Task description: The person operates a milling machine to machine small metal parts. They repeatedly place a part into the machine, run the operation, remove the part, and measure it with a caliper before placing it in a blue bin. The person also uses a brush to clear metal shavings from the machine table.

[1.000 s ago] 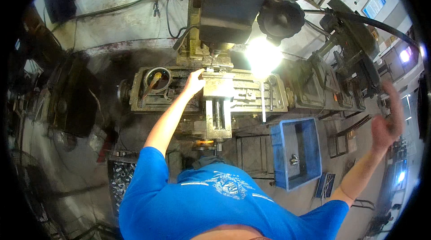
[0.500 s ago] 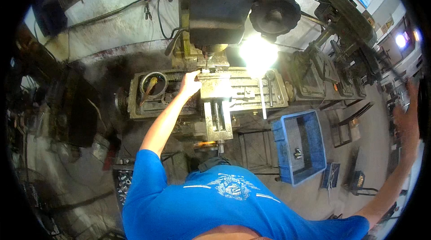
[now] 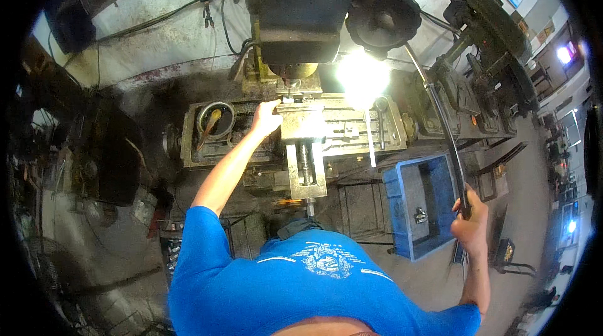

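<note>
My left hand (image 3: pixel 268 119) is at the left end of the machine vise (image 3: pixel 301 124), its fingers closed at a small light workpiece (image 3: pixel 288 100) by the jaws. Just how the fingertips grip it is too small to see. Directly above the workpiece are the spindle and a thin drill bit (image 3: pixel 289 90) of the drilling or milling machine. Out on the right, my right hand (image 3: pixel 471 218) wraps round the dark lower end of a long lever (image 3: pixel 445 119). This lever slants up to the machine head, beside a black handwheel (image 3: pixel 384 20).
The slotted machine table (image 3: pixel 257 159) carries a round tin (image 3: pixel 231 124) with a brush at left and rods at right. A work lamp (image 3: pixel 363 77) glares over it. A blue crate (image 3: pixel 402 210) with metal parts stands at right, near another machine (image 3: pixel 496 41).
My right hand has come inward from the far right and has taken hold of the lever, which now slants down to it. My left hand stays at the vise.
</note>
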{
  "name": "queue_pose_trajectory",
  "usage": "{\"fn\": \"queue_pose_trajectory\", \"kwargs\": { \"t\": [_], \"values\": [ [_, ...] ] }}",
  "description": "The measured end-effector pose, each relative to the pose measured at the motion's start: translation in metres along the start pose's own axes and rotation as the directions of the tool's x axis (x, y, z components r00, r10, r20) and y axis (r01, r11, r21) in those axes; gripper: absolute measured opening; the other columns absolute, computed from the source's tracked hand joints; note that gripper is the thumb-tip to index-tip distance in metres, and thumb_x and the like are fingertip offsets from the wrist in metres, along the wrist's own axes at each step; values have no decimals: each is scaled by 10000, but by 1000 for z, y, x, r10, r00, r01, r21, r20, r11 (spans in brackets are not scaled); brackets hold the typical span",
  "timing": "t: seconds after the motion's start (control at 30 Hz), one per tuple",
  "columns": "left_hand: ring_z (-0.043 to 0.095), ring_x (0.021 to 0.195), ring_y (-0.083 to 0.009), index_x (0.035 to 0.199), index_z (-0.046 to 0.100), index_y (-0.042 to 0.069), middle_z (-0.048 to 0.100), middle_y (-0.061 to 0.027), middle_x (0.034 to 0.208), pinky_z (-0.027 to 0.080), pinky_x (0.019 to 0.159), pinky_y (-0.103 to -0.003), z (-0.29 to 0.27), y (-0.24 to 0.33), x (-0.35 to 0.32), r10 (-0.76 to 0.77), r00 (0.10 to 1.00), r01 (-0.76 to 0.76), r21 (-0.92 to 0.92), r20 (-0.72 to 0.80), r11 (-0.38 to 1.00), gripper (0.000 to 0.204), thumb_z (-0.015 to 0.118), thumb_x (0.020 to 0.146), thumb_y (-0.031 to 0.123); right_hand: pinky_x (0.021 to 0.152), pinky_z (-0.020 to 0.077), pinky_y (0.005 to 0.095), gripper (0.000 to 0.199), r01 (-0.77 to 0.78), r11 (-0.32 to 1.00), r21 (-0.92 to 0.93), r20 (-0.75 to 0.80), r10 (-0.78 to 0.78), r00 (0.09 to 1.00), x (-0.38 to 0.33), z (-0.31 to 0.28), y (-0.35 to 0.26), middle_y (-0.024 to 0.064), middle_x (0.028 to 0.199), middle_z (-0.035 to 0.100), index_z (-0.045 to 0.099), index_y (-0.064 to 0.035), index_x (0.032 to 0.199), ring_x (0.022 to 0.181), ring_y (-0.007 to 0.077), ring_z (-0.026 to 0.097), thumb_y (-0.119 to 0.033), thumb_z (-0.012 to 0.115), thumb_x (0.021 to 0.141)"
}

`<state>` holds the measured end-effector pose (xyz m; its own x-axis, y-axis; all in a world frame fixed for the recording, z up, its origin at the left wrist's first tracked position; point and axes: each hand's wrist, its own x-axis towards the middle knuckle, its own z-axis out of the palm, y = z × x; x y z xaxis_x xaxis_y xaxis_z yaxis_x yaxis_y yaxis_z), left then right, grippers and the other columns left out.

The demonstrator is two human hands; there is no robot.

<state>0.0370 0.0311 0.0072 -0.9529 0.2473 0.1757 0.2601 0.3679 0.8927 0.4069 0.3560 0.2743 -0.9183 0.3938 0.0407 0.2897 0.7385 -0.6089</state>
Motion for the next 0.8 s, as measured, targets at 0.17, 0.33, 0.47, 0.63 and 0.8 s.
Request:
{"fn": "queue_pose_trajectory", "kwargs": {
  "t": [0.17, 0.33, 0.47, 0.63, 0.8],
  "values": [
    [580, 1021, -206, 1200, 515, -46, 585, -206, 1135, 417, 903, -289, -10, 20, -7, -82, 995, 81, 28, 50, 996, 558, 526, 642, -33, 503, 316, 183, 622, 80, 995, -66, 6, -80, 997, 4, -22, -6, -6, 660, 489, 541, -16, 1168, 572, 42, 419, 120, 381, 583],
    [599, 1004, -233, 1157, 545, -55, 600, -233, 1085, 437, 881, -279, -5, 8, -2, -39, 999, 40, -40, 33, 998, 524, 545, 634, -10, 504, 322, 168, 615, -69, 978, 197, 32, 64, 997, 5, 6, 11, -39, 634, 460, 484, 42, 1212, 576, 30, 417, 46, 462, 597],
    [572, 1062, -258, 1175, 527, -57, 573, -242, 1129, 422, 926, -302, -4, 4, -2, -31, 999, 31, -6, 31, 1000, 539, 550, 639, -5, 512, 339, 174, 622, -75, 919, 387, 92, 43, 995, 6, 14, 19, -48, 632, 443, 469, 53, 1228, 572, 32, 411, -29, 506, 613],
    [566, 1072, -249, 1183, 524, -48, 565, -232, 1149, 415, 941, -318, -5, 11, -3, -81, 995, 82, -9, 51, 997, 540, 547, 645, -6, 540, 317, 138, 750, -94, 920, 382, 88, 65, 994, 8, 29, 50, -61, 710, 423, 416, 37, 1280, 624, 7, 402, -227, 652, 619],
    [571, 1065, -239, 1194, 529, -18, 573, -200, 1158, 434, 908, -308, -12, -12, 1, -9, 994, 15, -54, 106, 998, 542, 534, 652, 2, 535, 305, 140, 745, -131, 926, 354, 66, 115, 991, 13, 43, 52, -59, 732, 416, 403, 50, 1289, 620, 12, 379, -214, 607, 623]
  ]
}}
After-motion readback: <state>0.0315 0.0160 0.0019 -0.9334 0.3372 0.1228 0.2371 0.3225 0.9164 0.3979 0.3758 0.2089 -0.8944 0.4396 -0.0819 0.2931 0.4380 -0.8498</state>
